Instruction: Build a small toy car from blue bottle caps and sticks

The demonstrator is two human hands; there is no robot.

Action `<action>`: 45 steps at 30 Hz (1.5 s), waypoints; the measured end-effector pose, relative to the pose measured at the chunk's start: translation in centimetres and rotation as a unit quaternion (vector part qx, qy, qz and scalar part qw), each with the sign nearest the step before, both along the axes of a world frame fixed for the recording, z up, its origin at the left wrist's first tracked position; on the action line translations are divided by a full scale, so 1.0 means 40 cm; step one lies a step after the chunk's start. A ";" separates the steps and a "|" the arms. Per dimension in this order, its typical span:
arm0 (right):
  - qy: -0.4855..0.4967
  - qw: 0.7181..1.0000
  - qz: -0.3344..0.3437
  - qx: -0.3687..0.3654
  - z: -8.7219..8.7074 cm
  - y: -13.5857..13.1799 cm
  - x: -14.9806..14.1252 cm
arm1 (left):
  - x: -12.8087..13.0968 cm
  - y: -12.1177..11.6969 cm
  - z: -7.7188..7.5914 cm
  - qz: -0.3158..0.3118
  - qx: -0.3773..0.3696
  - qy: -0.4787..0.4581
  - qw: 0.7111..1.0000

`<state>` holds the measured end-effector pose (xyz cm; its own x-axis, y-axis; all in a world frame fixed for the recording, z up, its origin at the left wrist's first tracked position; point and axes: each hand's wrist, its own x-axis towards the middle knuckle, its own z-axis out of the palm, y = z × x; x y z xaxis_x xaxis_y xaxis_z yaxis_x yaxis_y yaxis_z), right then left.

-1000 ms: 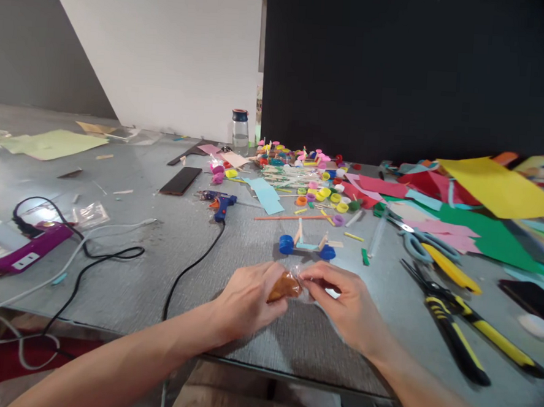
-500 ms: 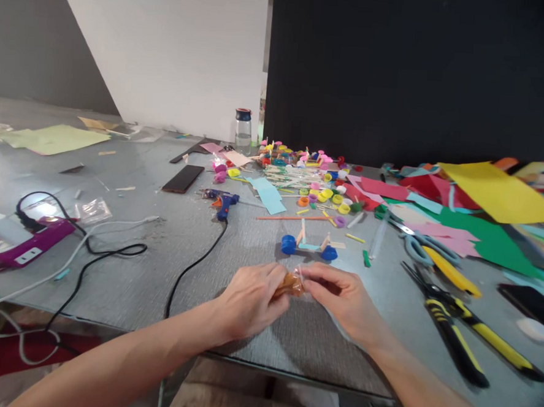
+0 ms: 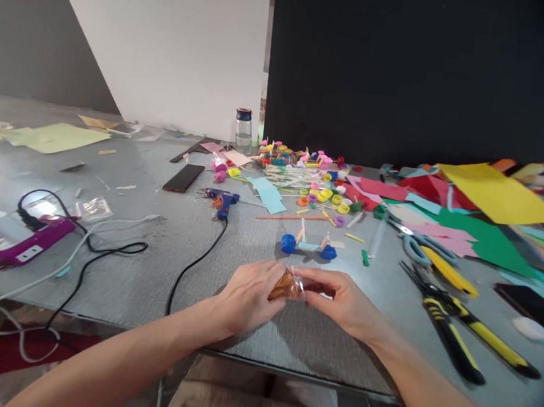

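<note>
Near the table's front edge, my left hand is wrapped round a small clear plastic packet with something orange-brown inside. The contents are partly covered by my fingers, and I cannot make out their kind. My right hand pinches the crinkled clear end of the same packet between thumb and fingers. Just beyond my hands stands a small model car with blue bottle-cap wheels and a frame of sticks and light blue paper.
A blue glue gun lies left of centre, its cord running to the front edge. Pliers, scissors and a yellow cutter lie at right. Further back are coloured caps, paper and a bottle. A purple power strip sits left.
My right hand has shifted slightly, and more of the packet's crinkled clear end now shows between my hands. My left hand still grips the packet in nearly the same place.
</note>
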<state>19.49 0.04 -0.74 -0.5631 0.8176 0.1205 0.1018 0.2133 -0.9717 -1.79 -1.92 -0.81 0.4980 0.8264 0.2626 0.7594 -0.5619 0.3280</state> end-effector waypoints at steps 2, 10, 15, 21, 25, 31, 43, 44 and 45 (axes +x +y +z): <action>0.003 1.000 0.004 -0.013 -0.002 0.000 0.000 | 0.001 -0.001 0.000 0.025 -0.001 0.009 1.000; -0.017 0.999 0.000 -0.028 -0.002 -0.001 -0.004 | 0.013 -0.015 0.018 0.050 -0.016 0.104 0.993; -0.057 0.998 -0.009 -0.015 -0.005 -0.004 -0.010 | 0.011 -0.010 0.016 0.034 -0.008 0.126 0.991; -0.085 0.995 -0.003 0.045 -0.005 -0.001 -0.003 | 0.011 -0.008 0.012 0.009 -0.025 0.133 0.991; -0.099 0.991 -0.024 0.084 0.008 0.003 0.001 | 0.008 -0.006 0.016 0.029 -0.048 0.065 0.996; -0.085 0.991 -0.041 0.092 0.023 0.004 0.004 | 0.000 -0.003 0.023 0.010 -0.091 -0.100 0.991; -0.046 0.996 -0.058 0.056 0.010 0.012 0.003 | 0.002 0.007 -0.006 -0.020 -0.030 -0.023 0.999; -0.054 0.995 -0.058 0.062 0.008 0.013 0.003 | 0.002 0.006 -0.004 -0.019 -0.030 -0.012 0.999; -0.060 0.995 -0.056 0.065 0.006 0.014 0.004 | 0.003 0.005 -0.001 -0.017 -0.031 -0.002 0.999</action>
<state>19.65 0.59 -0.51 -0.4865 0.8576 0.1667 0.2448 0.3170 -0.9163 -1.67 -1.70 -0.85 0.5248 0.8238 0.2145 0.7388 -0.5659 0.3658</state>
